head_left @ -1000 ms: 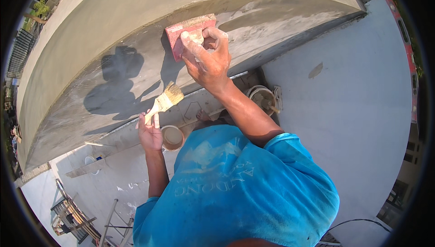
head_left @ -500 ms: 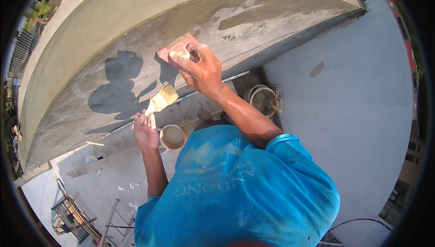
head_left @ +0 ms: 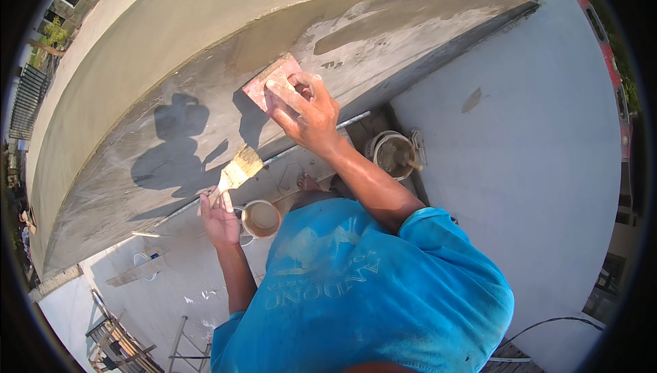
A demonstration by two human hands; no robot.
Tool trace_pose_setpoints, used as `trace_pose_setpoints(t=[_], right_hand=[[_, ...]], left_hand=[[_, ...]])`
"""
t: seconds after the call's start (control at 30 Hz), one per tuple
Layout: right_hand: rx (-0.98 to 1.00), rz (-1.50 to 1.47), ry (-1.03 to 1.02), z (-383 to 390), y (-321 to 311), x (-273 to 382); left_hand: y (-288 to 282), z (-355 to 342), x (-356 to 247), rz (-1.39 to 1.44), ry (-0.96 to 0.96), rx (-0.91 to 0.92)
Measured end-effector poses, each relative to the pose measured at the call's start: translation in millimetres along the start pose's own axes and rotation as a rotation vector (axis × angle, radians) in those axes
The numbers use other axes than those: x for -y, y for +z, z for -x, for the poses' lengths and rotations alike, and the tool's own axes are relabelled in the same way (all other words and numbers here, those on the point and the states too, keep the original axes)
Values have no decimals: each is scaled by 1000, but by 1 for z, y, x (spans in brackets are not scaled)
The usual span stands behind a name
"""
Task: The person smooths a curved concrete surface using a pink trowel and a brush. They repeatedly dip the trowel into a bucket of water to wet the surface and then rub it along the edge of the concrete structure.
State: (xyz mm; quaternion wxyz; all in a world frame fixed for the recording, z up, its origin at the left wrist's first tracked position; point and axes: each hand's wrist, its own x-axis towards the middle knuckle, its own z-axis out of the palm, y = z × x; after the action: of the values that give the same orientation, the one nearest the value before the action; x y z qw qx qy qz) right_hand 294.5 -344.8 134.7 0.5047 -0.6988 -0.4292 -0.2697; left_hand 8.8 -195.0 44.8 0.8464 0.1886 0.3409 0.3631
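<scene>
My right hand (head_left: 311,109) is closed around a pink, mortar-smeared hand float (head_left: 258,89), thumb and fingers gripping its back. The float is at the grey plastered face (head_left: 219,79) of a curved wall, and its shadow falls just below it; whether it touches the surface I cannot tell. Lower and to the left, my left hand (head_left: 220,222) holds a wide flat paintbrush (head_left: 241,169) by its handle, with the pale, caked bristles pointing up and right. Right beside that hand is a small pail (head_left: 261,203) with pale liquid in it.
A bucket of grey mortar (head_left: 393,155) with a tool handle in it stands in the corner by the pale blue wall (head_left: 520,147). A long board (head_left: 126,276) lies below left. Metal frame legs (head_left: 179,342) and stacked timber (head_left: 120,342) are at lower left.
My right hand has slid the float a little to the right along the wall and tilted it slightly. My left hand keeps the brush almost still. The whole view has shifted slightly.
</scene>
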Motion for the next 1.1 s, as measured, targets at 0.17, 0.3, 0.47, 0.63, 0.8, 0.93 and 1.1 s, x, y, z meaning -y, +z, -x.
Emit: trace_pose_setpoints(t=[0.17, 0.3, 0.47, 0.63, 0.8, 0.93, 1.1], right_hand=[[-504, -8, 114, -92, -36, -16], [-312, 26, 9, -50, 1, -4], [-125, 84, 76, 19, 0, -21], [-555, 168, -128, -87, -38, -46], [-544, 80, 210, -45, -27, -66], [-234, -68, 302, 15, -29, -31], [-663, 37, 163, -101, -68, -48]], left_hand=[[2, 3, -3, 4, 10, 19], [4, -7, -3, 14, -23, 70], [4, -10, -11, -47, -48, 28], [-20, -12, -15, -114, -44, 57], [-5, -6, -14, -123, -25, 33], [3, -9, -17, -100, -42, 40], [16, -1, -24, -137, -36, 36]])
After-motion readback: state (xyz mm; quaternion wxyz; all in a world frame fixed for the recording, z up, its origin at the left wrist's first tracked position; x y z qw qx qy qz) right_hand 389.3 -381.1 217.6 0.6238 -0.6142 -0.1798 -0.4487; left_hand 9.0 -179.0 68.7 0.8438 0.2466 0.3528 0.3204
